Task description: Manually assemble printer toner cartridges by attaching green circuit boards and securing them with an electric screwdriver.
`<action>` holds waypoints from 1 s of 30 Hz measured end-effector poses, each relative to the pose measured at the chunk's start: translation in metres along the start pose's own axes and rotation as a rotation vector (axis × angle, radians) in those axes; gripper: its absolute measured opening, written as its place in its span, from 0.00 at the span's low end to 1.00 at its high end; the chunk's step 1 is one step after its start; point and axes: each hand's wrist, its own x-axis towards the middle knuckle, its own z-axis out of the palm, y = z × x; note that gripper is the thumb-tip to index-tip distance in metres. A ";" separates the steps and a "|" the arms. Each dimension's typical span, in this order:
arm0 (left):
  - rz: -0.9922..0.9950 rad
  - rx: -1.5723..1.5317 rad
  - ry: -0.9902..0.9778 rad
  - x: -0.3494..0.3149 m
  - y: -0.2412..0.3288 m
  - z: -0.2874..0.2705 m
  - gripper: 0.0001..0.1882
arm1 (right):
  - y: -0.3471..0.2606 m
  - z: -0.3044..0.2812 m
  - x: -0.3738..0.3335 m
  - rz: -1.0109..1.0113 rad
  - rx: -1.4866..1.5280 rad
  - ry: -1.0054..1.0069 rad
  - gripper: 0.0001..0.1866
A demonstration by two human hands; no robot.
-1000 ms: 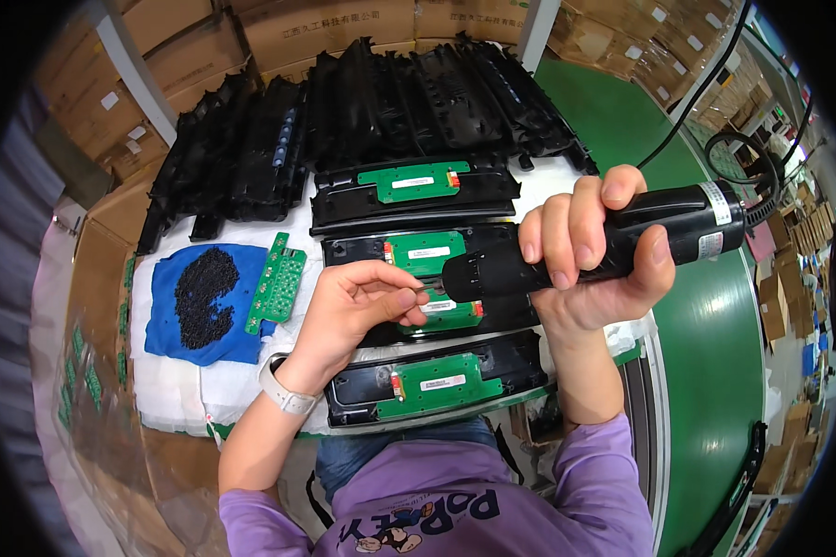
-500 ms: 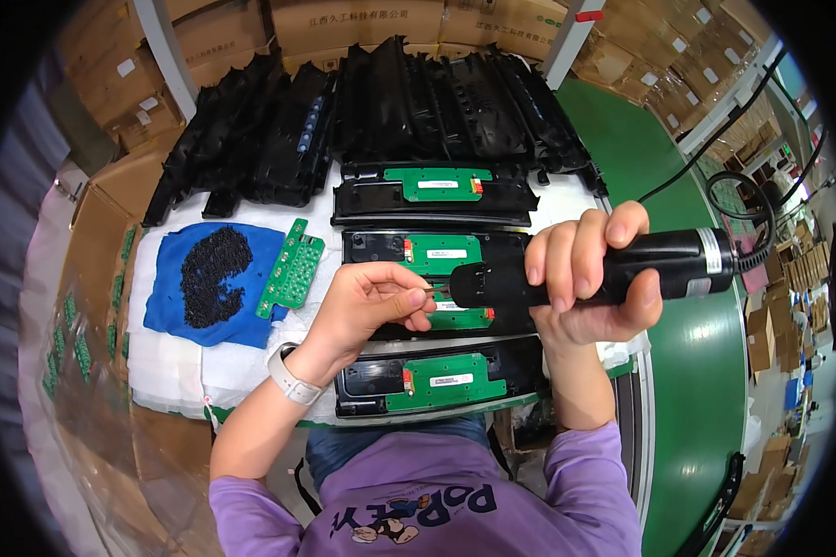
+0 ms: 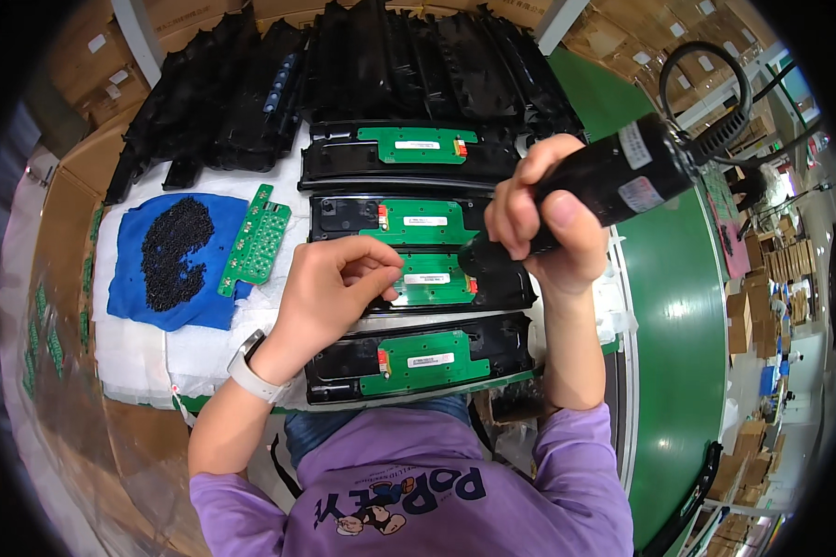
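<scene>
My right hand is wrapped round a black corded electric screwdriver. Its nose points down and left, at the right part of a green circuit board lying in a black plastic panel. I cannot see whether the tip touches. At the left end of that board, my left hand is closed in a pinch; anything between its fingertips is too small or hidden. To the left, a heap of tiny black screws rests on a blue cloth, beside a loose green circuit board.
Similar panels with boards lie nearer and farther. Stacked black plastic parts line the table's far side. The screwdriver's cable loops up at right. White padding covers the table; cardboard boxes stand behind.
The screwdriver has tilted, its rear end rising, and its nose has shifted from my left fingertips to the board's right part. My left fingers have drawn together. The whole view has shifted slightly.
</scene>
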 end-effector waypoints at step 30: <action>-0.063 -0.172 -0.062 -0.001 -0.004 0.006 0.07 | 0.005 0.009 -0.003 0.019 0.019 0.074 0.11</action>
